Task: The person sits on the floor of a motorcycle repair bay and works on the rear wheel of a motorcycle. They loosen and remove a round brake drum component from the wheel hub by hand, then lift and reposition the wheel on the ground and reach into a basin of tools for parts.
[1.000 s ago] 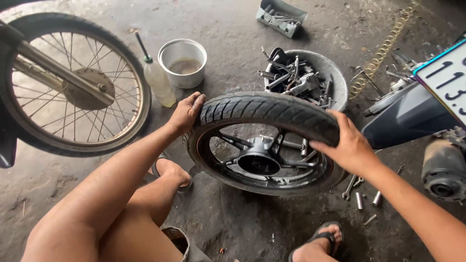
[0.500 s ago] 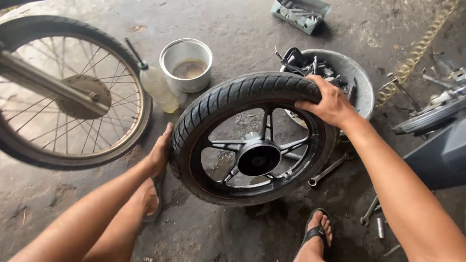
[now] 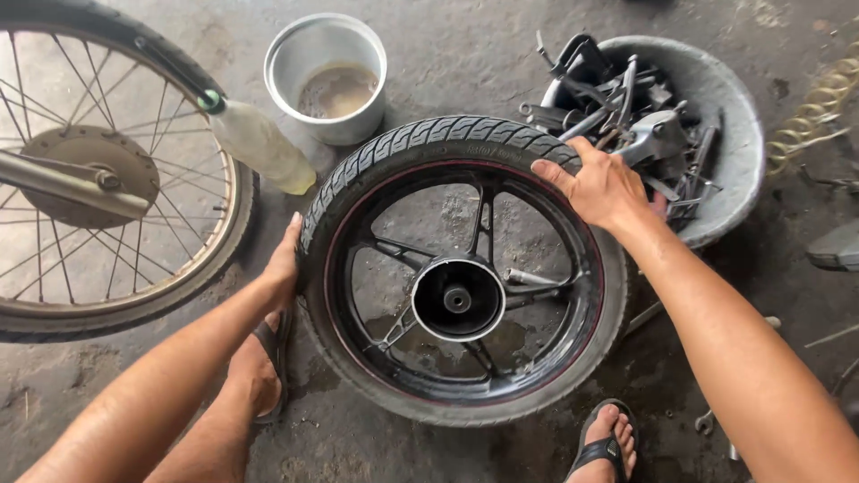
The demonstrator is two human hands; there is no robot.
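A black motorcycle wheel with its tyre (image 3: pixel 420 143) and cast spokes lies nearly flat on the concrete floor in the middle of the view. Its hub (image 3: pixel 457 299) faces up. My left hand (image 3: pixel 284 259) presses against the tyre's left sidewall. My right hand (image 3: pixel 604 186) rests over the tyre's upper right edge, fingers spread on the rubber. My feet in sandals flank the wheel, one at the left (image 3: pixel 259 362) and one at the bottom right (image 3: pixel 608 443).
A spoked wheel (image 3: pixel 98 179) on a motorcycle stands at the left. A plastic bottle (image 3: pixel 259 143) leans by it. A metal pot (image 3: pixel 329 76) with murky liquid sits behind the tyre. A grey basin (image 3: pixel 729 134) full of metal parts is at the right.
The wheel has tipped from leaning upright to lying nearly flat. My left hand slid down its left side and my right hand stayed on the top right edge.
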